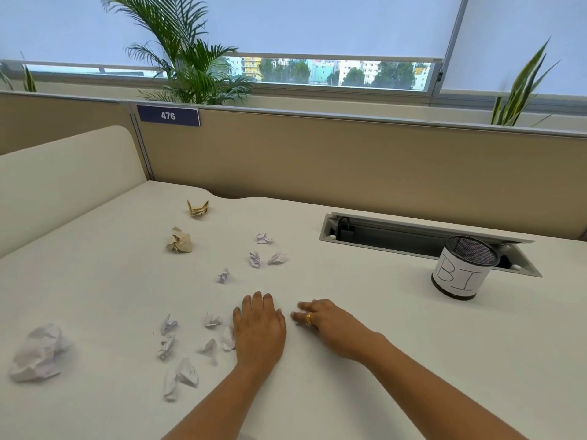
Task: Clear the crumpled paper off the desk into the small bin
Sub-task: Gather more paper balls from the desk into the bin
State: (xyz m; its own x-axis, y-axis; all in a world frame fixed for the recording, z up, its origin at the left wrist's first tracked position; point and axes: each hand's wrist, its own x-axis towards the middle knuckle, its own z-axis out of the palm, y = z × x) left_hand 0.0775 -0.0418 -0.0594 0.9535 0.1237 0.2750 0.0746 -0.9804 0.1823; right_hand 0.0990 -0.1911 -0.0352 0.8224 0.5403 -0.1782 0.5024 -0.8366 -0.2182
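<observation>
Item: crumpled paper, many pieces, all on the desk [365,392], none seen in the bin.
- White scraps [212,319], clustered just left of the left hand; more [254,259] farther back.
- Large white ball [39,352], far left.
- Tan ball [179,240] and tan folded piece [197,208], toward the partition.

Handling, judged: very light, soft, springy, not fragile; pinch any ridge, or gather several in one palm.

Small mesh bin [460,274], upright, paper label, well apart to the right, beside the cable tray [397,236].

Left hand [259,328]: palm down, flat on the desk, fingers straight, holding nothing; one scrap [228,338] just beside it.

Right hand [330,322]: ringed, fingers extended and blurred, low over the desk, holding nothing.
</observation>
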